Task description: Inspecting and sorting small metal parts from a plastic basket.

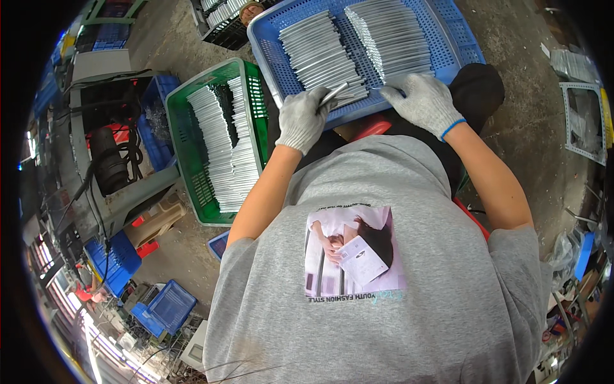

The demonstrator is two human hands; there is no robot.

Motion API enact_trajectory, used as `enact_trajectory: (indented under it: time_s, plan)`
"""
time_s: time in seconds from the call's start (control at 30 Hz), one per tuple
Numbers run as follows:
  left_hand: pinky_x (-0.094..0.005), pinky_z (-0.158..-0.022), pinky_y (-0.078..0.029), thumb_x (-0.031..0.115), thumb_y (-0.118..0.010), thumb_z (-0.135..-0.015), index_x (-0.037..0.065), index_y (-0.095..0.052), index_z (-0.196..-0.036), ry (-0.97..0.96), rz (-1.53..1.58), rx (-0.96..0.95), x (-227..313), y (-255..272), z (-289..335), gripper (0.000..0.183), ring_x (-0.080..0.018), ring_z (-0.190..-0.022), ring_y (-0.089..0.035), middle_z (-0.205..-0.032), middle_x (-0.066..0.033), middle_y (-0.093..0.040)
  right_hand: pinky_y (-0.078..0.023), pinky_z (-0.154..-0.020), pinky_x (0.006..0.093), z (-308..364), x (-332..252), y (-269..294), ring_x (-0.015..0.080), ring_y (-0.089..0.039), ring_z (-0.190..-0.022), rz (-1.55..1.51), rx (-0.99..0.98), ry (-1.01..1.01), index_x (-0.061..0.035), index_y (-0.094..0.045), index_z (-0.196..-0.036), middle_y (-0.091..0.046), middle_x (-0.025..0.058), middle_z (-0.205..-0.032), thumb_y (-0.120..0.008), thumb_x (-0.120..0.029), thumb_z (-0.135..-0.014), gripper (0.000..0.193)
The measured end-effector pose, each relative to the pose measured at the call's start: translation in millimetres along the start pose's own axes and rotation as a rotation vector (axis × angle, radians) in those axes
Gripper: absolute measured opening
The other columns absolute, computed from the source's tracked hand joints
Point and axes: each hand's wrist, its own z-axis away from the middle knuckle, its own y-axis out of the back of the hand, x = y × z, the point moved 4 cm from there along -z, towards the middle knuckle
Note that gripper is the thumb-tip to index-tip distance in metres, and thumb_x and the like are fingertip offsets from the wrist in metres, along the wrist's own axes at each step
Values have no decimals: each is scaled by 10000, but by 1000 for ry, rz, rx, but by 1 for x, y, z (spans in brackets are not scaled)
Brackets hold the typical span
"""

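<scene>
Head view: the left hand (302,120) pinches a slim, silvery rod (335,93); the right hand's grip (423,104), I cannot tell.

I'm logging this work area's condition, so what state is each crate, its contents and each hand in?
Blue crate: open-topped, holding two rows of silvery strips.
Green crate: open-topped, also holding two rows, with a dark gap between.
Left hand: gloved, closed on one metal piece.
Right hand: gloved, at the blue crate's near edge; grip unclear.
</scene>
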Motion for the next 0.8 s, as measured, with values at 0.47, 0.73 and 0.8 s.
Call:
enact_trajectory:
  time_s: [0.47,0.73,0.8]
  plan:
    - [-512,-760,-567,377,-624,-1040,113,-684,-1230,14,136,-111,-2,-10,-9,331,-400,-883,-735,-933,-184,-754,-587,-791,477,12,2,-1,303,-749,-852,24,-45,29,-116,-813,-974,-764,109,-851,-643,-410,-992,341]
    - [-488,-706,-528,284,-708,-992,41,-723,-1081,-89,372,-84,4,20,7,259,-404,-794,-690,-844,-201,-704,-580,-741,461,22,-20,12,299,-737,-767,6,-9,160,-131,-799,-961,-745,105,-788,-661,-380,-979,285]
    - [-488,-706,-527,276,-710,-988,40,-721,-1073,-104,352,-82,5,23,9,251,-402,-794,-691,-840,-198,-702,-576,-724,460,23,-24,15,312,-737,-763,8,-13,197,-131,-796,-969,-745,111,-798,-673,-362,-967,263]
